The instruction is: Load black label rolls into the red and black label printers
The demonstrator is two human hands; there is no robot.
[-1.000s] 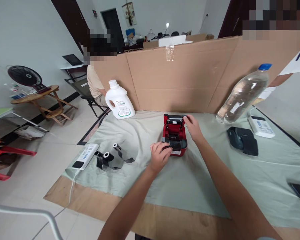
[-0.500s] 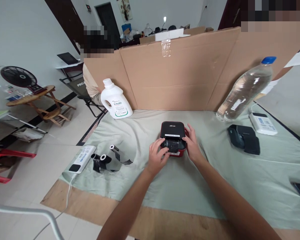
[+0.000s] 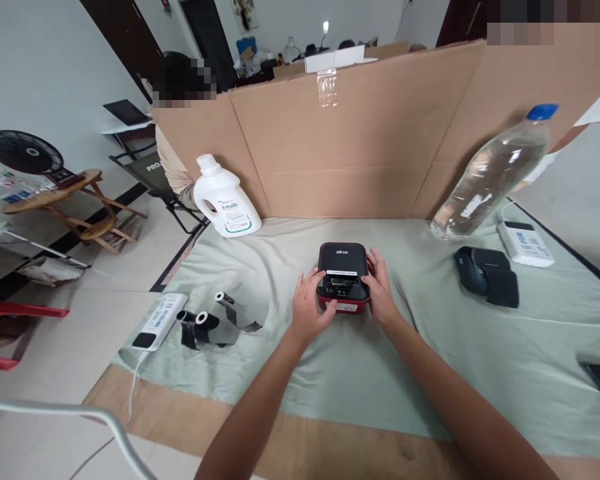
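I see one small label printer (image 3: 343,270) — red body, black lid with a white strip across it. The lid is down, and it sits upright on the pale green cloth (image 3: 430,353) — near the middle, front facing me.

The printer's lid (image 3: 343,261) has come down shut — left hand (image 3: 310,308) and right hand (image 3: 379,291) now flank it.

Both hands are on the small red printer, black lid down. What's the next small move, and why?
Probably press the black lid down at its front edge to seat it. The left hand and right hand flank the small red printer and the lid lies flat, but whether it has latched cannot be seen.
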